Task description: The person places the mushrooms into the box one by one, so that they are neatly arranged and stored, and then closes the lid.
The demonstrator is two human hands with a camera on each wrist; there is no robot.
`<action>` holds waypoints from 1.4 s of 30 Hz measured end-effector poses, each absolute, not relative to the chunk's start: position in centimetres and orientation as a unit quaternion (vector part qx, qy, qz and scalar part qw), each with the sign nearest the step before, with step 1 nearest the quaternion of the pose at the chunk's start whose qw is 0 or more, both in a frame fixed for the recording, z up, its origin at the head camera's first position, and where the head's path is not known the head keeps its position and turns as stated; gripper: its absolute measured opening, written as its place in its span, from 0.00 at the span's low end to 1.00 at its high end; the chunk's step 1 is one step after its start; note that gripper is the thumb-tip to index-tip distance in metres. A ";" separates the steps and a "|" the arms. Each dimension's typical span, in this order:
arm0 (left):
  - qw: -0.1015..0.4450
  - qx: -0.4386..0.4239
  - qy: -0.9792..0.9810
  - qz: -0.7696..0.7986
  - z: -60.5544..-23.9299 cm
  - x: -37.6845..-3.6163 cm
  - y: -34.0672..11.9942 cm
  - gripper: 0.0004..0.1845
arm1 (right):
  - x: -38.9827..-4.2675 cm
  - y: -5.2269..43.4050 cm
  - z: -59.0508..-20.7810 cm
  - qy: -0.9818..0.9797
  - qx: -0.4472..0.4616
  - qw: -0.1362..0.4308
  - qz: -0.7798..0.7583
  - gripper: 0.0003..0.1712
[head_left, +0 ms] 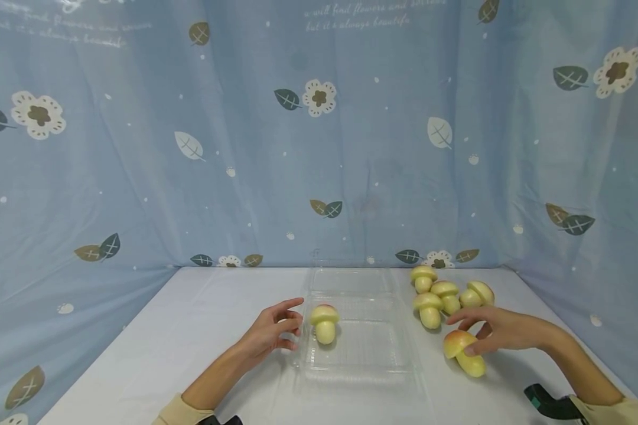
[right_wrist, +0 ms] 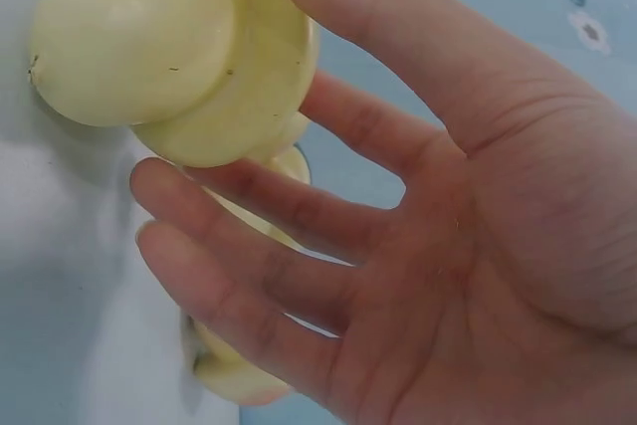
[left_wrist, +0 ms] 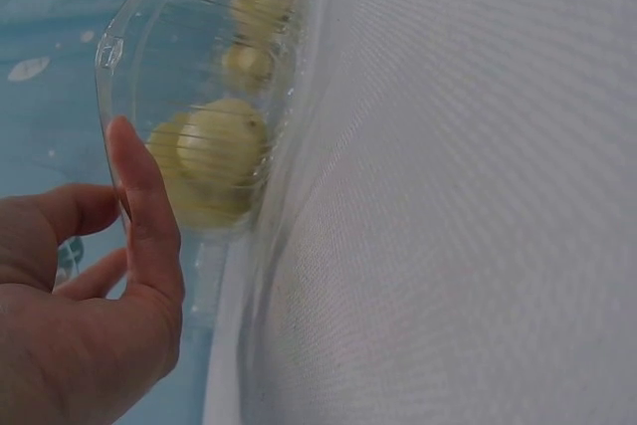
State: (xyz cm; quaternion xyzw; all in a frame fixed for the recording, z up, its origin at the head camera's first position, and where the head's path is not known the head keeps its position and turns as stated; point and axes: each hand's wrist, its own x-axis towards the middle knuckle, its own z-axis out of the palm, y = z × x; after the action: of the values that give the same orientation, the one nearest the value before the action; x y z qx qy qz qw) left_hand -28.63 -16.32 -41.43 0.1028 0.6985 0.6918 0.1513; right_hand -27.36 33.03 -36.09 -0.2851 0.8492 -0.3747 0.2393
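1. The right hand (head_left: 497, 332) is curling thumb and fingers around a mushroom (head_left: 462, 352) lying tilted on the worktop (head_left: 191, 354), gripping it at the cap.
2. That mushroom is looking light, smooth and probably a stiff toy, so it may be slipping unless held across the cap or where stem meets cap.
3. The left hand (head_left: 273, 333) is resting released, fingers loosely bent, touching the near-left edge of a clear tray (head_left: 361, 354).
4. Just beyond the left fingertips, a second mushroom (head_left: 325, 322) is standing upright inside the tray.
5. Beyond the right hand, four more mushrooms (head_left: 446, 298) are clustering together on the worktop.
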 end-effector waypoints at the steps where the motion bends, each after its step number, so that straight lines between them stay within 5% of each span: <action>1: 0.152 0.102 0.699 0.692 -41.5 -28.6 -16.3 0.34 | -27.4 33.0 -36.2 0.847 -0.290 0.237 -0.376 0.31; 32: 0.149 0.102 0.698 0.693 -41.5 -28.5 -16.3 0.35 | -28.4 33.3 -38.0 0.794 -0.326 0.289 -0.425 0.25; 42: 0.152 0.104 0.694 0.696 -41.6 -28.6 -16.4 0.35 | -28.4 33.6 -38.1 0.804 -0.327 0.261 -0.422 0.27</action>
State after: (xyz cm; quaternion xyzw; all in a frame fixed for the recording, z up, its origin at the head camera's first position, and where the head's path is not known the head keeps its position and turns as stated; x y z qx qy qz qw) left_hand -28.60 -16.36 -41.57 0.1036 0.6942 0.6960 0.1516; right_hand -28.39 33.58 -38.07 -0.3271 0.8042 -0.4220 0.2613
